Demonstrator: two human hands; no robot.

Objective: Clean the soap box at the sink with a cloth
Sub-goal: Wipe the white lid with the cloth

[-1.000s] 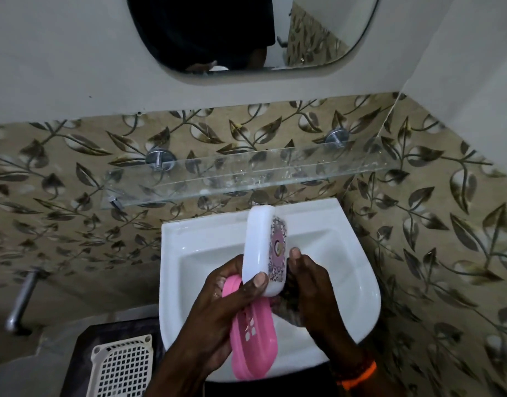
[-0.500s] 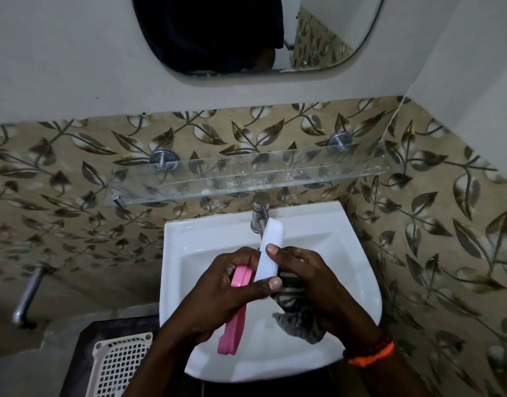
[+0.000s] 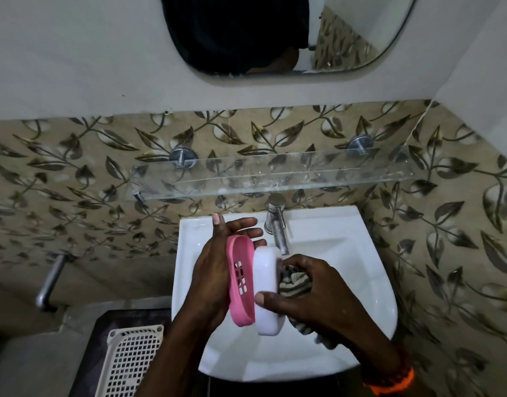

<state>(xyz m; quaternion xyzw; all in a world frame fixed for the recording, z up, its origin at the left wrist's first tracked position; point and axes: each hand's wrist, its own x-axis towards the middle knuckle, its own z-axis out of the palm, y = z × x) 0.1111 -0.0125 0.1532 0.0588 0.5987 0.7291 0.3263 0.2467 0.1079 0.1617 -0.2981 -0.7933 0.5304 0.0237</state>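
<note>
Over the white sink I hold the two parts of the soap box side by side, both standing on edge. The pink slotted tray leans against the palm of my left hand, whose fingers and thumb stretch straight up toward the wall. Touching the tray's right side is the white soap box shell. My right hand pinches it, thumb on its near face, fingers curled behind. A grey striped cloth is bunched under those fingers against the shell's far side, and its tail hangs below my wrist.
A steel tap stands at the sink's back, its spout just above the shell. A glass shelf juts from the leaf-patterned wall above, with a mirror higher up. A white perforated basket sits lower left, near a metal pipe.
Both hands moved up toward the tap. My left fingers uncurled from the shell and straightened. The pink tray turned its slotted inside toward me, and my right thumb shifted onto the shell's near face.
</note>
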